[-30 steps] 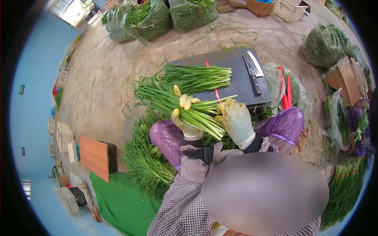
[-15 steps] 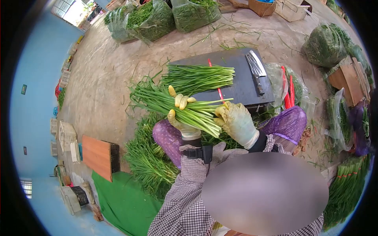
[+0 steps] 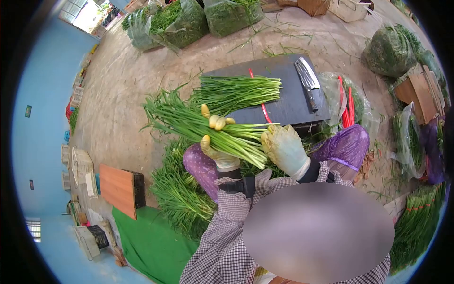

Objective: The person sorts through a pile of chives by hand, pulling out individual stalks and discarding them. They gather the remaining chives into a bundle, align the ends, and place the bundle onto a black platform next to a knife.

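My left hand [image 3: 218, 154], in a pale glove with yellow fingertips, wraps round a loose bunch of garlic chives [image 3: 177, 119], leaves to the left and white stem ends to the right. At those stem ends is my right hand [image 3: 285, 149], gloved too, fingers curled inward; one stem runs up to its fingertips, but what they grip is hidden. Beyond both hands, a second bunch of garlic chives [image 3: 241, 90] lies on a dark board [image 3: 291, 71] across a red tie strip [image 3: 265, 113]. A cleaver [image 3: 308, 78] rests at the board's right side.
A heap of loose chives [image 3: 182, 199] lies by my left knee. Red strips [image 3: 348, 104] sit on a plastic bag right of the board. Filled bags [image 3: 179, 23] stand at the back. Tied bunches [image 3: 418, 222] lie at lower right, a green sheet [image 3: 151, 236] at lower left.
The held bunch has shifted slightly left and down at its leafy end. My right hand has turned a little, its fingers more folded and its back more visible.
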Demonstrator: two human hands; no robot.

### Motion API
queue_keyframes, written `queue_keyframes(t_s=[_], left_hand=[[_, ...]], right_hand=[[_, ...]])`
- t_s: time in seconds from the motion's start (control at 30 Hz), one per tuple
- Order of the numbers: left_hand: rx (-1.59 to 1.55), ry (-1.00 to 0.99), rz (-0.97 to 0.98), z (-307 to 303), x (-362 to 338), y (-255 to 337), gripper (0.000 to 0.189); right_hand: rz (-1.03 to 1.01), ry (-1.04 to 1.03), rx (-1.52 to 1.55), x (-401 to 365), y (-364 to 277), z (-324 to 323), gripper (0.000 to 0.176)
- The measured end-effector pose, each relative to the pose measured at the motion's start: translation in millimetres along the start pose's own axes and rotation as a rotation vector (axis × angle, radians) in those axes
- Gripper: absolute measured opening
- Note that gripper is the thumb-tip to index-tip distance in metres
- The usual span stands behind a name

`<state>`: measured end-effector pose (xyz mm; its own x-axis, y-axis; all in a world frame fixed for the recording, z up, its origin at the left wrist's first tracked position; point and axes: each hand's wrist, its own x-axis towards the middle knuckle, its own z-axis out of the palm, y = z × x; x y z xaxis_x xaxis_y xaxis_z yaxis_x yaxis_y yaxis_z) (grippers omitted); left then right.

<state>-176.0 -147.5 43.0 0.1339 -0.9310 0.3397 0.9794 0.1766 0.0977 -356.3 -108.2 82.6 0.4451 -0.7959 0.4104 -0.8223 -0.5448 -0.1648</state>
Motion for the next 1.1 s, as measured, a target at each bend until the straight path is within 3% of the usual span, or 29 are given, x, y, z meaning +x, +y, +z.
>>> queue_keyframes(t_s=[0.1,0.17,0.23,0.33,0.57,0.67,1.1], left_hand=[[-0.084,-0.078,0.029,-6.7,2.7,6.9,0.075],[-0.101,-0.126,0.036,-7.3,2.1,8.6,0.075],[-0.076,-0.115,0.054,-1.9,1.1,7.2,0.075],[-0.004,-0.130,0.046,5.0,2.6,4.4,0.076],[0.082,-0.112,-0.003,14.2,1.6,3.4,0.076],[0.125,-0.098,-0.032,9.1,-1.2,0.6,0.076],[0.235,-0.022,-0.070,-0.9,-7.9,2.3,0.077]], right_hand=[[-0.016,-0.030,0.018,-9.8,-0.4,-9.2,0.011],[0.179,-0.089,0.164,-2.3,-8.9,-42.9,0.017],[0.196,0.097,0.289,-5.4,-14.9,-52.5,0.016],[0.040,-0.027,0.292,-7.1,-21.6,-37.9,0.020],[0.102,0.143,0.297,0.6,-15.6,-11.8,0.014],[0.082,0.016,0.228,3.7,-15.1,0.3,0.022],[0.048,0.147,0.374,-7.2,2.8,30.5,0.010]])
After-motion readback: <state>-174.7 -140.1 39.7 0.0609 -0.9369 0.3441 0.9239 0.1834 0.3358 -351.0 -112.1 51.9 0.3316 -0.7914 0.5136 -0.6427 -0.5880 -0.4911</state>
